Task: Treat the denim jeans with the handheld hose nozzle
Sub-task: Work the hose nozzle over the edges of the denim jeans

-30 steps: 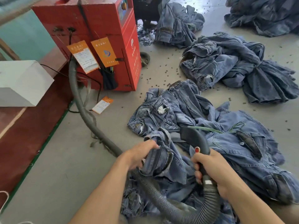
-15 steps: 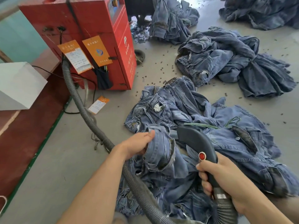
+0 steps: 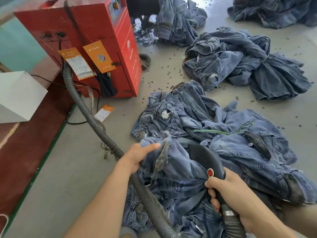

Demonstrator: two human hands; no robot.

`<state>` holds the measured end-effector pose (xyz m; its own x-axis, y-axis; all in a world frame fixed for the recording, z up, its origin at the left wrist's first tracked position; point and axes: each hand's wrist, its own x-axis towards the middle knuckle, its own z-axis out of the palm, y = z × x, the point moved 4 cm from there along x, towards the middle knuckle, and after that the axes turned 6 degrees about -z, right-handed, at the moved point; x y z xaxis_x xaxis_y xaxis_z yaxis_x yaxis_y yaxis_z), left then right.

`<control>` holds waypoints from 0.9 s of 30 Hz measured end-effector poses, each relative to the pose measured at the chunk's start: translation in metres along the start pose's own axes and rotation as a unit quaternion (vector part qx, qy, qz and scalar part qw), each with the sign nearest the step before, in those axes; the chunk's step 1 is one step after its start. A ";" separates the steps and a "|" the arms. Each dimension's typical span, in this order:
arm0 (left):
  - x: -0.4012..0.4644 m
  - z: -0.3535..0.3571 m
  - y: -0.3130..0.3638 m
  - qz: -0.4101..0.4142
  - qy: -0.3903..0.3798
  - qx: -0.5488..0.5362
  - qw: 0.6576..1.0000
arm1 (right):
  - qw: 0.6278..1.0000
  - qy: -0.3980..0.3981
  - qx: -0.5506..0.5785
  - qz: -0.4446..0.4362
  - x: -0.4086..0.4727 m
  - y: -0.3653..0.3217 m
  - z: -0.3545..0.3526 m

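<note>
Denim jeans (image 3: 197, 169) mid-treatment: left hand (image 3: 139, 156) gripping a fold, right hand (image 3: 229, 194) clenched around nozzle (image 3: 204, 157); surrounding heaps (image 3: 240, 66) seemingly pending.

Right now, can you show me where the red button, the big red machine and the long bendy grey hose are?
Round red button (image 3: 210, 172): head view, on its centre, atop the black nozzle handle.
Big red metal machine (image 3: 96, 24): head view, on its bare front panel.
Long ribbed grey hose (image 3: 96, 125): head view, on its middle stretch over the floor.
</note>
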<state>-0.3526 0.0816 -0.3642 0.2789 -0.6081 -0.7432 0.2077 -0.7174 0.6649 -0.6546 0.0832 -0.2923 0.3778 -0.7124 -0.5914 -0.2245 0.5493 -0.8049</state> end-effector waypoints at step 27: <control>-0.014 -0.006 -0.030 0.015 -0.113 0.030 0.993 | 0.999 -0.036 -0.021 0.010 -0.003 -0.001 0.021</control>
<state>-0.3569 0.1135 -0.3735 0.0645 -0.6856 -0.7251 0.1439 -0.7126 0.6866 -0.6366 0.0940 -0.2884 0.4357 -0.6676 -0.6038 -0.2702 0.5428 -0.7952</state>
